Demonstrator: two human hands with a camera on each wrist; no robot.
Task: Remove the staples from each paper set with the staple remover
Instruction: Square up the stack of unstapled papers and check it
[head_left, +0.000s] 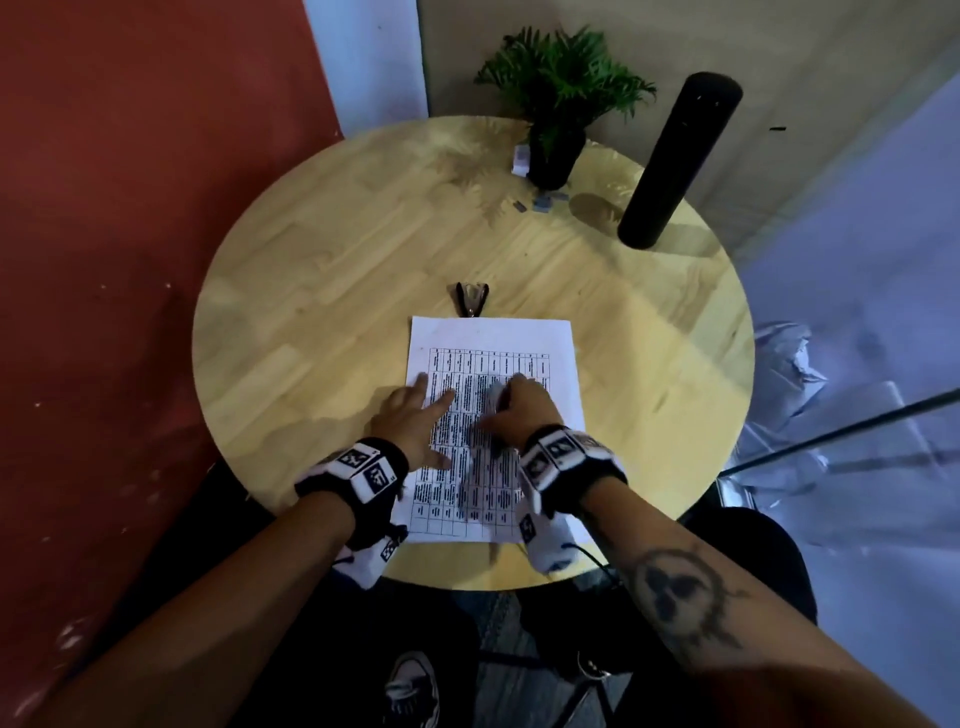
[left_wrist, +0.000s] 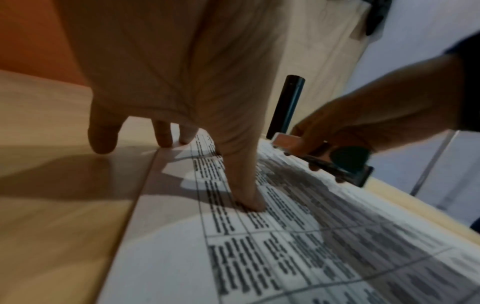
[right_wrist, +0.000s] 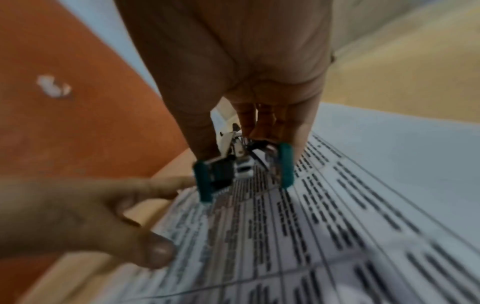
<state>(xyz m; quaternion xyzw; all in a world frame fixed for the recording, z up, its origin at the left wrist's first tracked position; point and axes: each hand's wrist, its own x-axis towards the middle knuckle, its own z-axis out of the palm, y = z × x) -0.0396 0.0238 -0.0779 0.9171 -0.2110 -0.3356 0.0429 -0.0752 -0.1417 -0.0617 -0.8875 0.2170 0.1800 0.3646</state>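
Note:
A stapled paper set (head_left: 519, 338) printed with a table lies near the front of the round wooden table (head_left: 311, 260). My left hand (head_left: 415, 421) lies flat on the sheet's left edge with fingers spread, and its thumb (left_wrist: 249, 197) presses on the print (left_wrist: 259, 257). My right hand (head_left: 519, 410) hovers over the middle of the page and pinches a teal-handled staple remover (right_wrist: 244, 168) between thumb and fingers, jaws pointing at the paper (right_wrist: 363, 205). In the left wrist view the teal remover (left_wrist: 345, 162) is just above the sheet. A second, black staple remover (head_left: 470, 300) lies beyond the paper's far edge.
A potted plant (head_left: 558, 104), a small white box (head_left: 521, 160), some small grey bits (head_left: 543, 200) and a tall black cylinder (head_left: 675, 161) stand at the table's far side. A red wall is at the left and a glass panel (head_left: 857, 426) at the right.

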